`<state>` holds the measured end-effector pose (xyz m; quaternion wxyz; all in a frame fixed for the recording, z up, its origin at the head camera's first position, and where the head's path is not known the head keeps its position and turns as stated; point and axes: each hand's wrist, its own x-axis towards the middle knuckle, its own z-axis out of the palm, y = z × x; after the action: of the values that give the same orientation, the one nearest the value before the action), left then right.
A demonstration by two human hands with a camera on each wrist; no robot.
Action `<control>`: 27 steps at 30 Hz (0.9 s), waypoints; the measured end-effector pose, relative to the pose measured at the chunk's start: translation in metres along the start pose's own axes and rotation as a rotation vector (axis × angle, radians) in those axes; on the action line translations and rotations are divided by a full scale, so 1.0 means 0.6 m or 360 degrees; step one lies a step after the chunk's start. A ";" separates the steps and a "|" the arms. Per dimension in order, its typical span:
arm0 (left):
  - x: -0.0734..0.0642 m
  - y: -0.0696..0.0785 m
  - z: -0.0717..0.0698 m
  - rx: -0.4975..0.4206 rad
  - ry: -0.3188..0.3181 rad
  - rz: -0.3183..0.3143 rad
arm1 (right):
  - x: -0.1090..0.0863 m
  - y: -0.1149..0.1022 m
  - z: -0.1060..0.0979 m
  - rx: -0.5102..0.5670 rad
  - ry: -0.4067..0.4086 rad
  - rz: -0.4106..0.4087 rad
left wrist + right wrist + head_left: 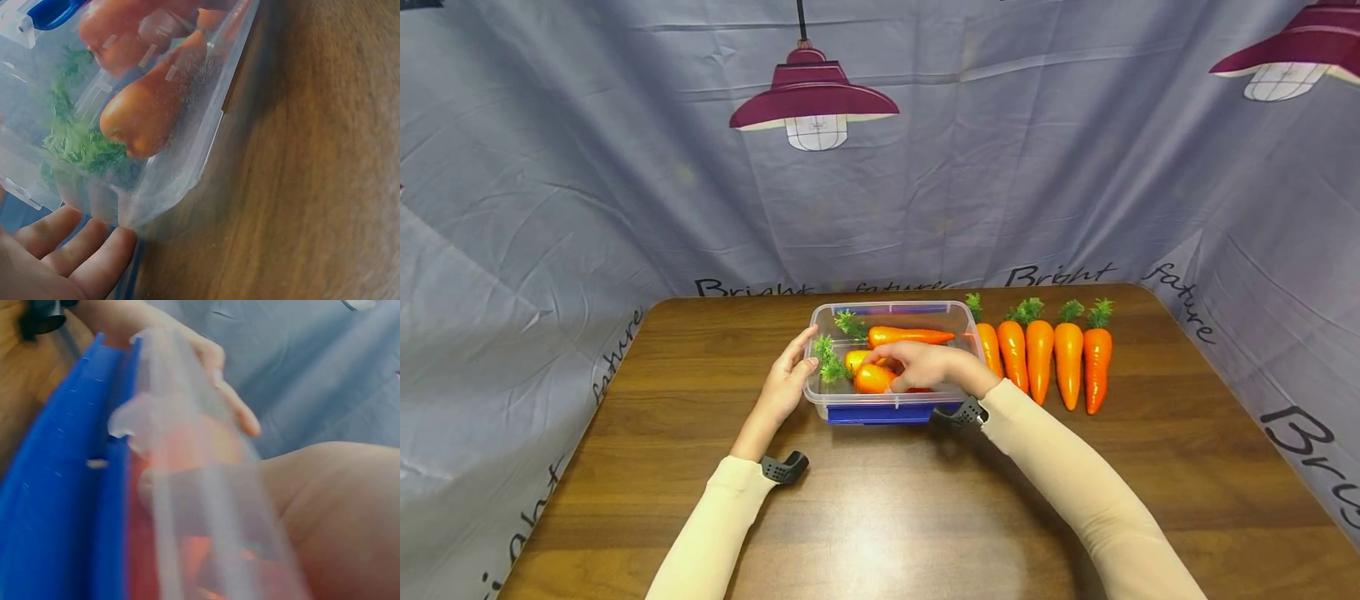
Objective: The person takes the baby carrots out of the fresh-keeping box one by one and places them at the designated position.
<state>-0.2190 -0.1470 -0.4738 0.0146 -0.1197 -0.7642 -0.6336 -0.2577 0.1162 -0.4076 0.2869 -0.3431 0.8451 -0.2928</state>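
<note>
A clear plastic box [895,400] with blue latches stands on the table, several orange carrots with green tops inside. My right hand [925,367] reaches over its front rim and grips the front carrot [874,380], whose thick end points left. Beside this carrot lies a yellower carrot [854,359], partly hidden by my fingers. Along the back of the box lies another carrot [910,335], pointing right. My left hand [784,383] touches the box's left end. In the left wrist view, the fingers [103,262] are nearly straight against the outer wall.
Right of the box, a row of several carrots [1039,362] lies on the wooden table [880,500], green tops away from me; the leftmost is close to the box wall. A printed grey curtain [880,208] hangs behind the table and on both sides.
</note>
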 end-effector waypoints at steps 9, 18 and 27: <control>0.000 0.000 0.001 0.0009 0.0006 0.0008 | -0.033 0.000 -0.034 0.0321 0.0176 0.0081; -0.002 -0.001 0.002 0.0019 0.0011 -0.0012 | -0.067 0.005 -0.081 0.0782 0.0412 0.0131; 0.000 0.000 0.000 0.0028 0.0004 -0.0016 | -0.143 0.023 -0.143 0.1025 0.0646 0.0249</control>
<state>-0.2192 -0.1468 -0.4737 0.0134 -0.1149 -0.7703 -0.6271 -0.2712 0.2142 -0.3359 0.2284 -0.1050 0.7731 -0.5824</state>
